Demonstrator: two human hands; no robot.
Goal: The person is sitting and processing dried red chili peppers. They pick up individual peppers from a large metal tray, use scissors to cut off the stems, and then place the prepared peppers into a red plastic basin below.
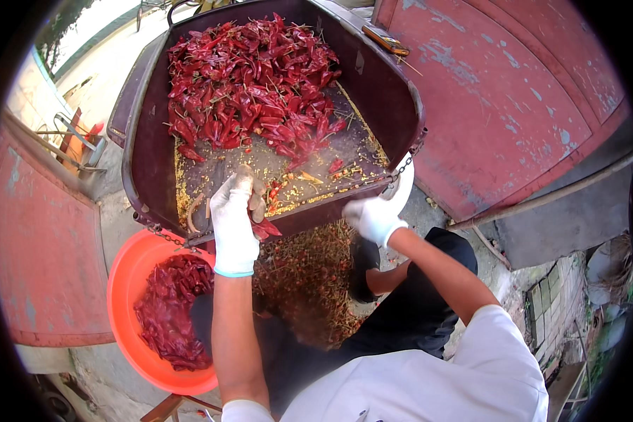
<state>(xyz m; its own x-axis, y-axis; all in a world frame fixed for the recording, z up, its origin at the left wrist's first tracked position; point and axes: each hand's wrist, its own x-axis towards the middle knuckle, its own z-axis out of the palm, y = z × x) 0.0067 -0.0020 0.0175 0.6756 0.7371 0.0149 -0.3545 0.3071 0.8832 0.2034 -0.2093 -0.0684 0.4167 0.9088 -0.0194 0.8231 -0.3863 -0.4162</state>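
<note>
My left hand [237,213], in a white glove with soiled fingertips, is over the front edge of a dark cart bed [161,111]. Its fingers are closed around a dried red chili pepper [265,228], whose end pokes out below them. In a matching glove, my right hand [372,219] hovers just off the front edge, to the right. Motion blurs its fingers, so whether it holds something is unclear. A large heap of dried red chilies [253,79] fills the back of the cart bed. Yellow seeds [290,195] and broken bits lie scattered across its front floor.
An orange plastic basin [124,322] with chilies [171,316] stands by my left leg. Stems and scraps [306,279] cover the ground between my legs. A chain [405,164] hangs at the cart's right corner. An orange-edged handheld device [385,41] rests on its right rim. Red metal doors [496,95] flank the cart.
</note>
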